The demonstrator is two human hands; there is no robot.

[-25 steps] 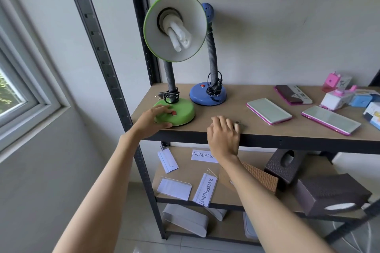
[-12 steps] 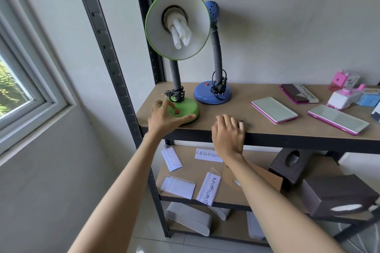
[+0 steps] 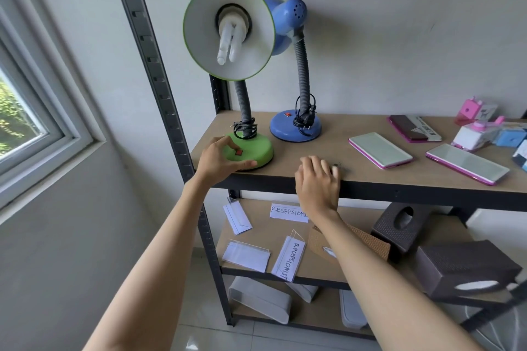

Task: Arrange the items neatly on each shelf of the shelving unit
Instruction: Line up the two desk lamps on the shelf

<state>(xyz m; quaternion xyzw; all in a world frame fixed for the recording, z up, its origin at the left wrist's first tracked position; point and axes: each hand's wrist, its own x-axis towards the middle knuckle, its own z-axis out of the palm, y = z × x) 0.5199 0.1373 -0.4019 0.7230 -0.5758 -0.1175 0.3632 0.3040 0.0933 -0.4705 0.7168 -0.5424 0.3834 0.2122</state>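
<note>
two hands at the front edge of a wooden shelf (image 3: 299, 162) in a black shelving unit (image 3: 148, 45) beside a window (image 3: 25, 111).

nearest, low under that shelf: pale tiled floor, then lower boards with clear sign holders (image 3: 288, 258) and dark woven tissue boxes (image 3: 464, 268). at the shelf's front edge: right hand (image 3: 318, 184) resting flat, palm down, fingers loosely spread, nothing gripped. at its front left corner: left hand (image 3: 221, 157) curled round the base of the green lamp (image 3: 248, 148), thumb along the front rim, fingers over the top. just behind and right of the green lamp: blue lamp (image 3: 296, 128), cord wound round its neck. further right along the shelf: pink-edged tablets (image 3: 380, 149), small pink and blue boxes. behind all: plain white wall.
</note>
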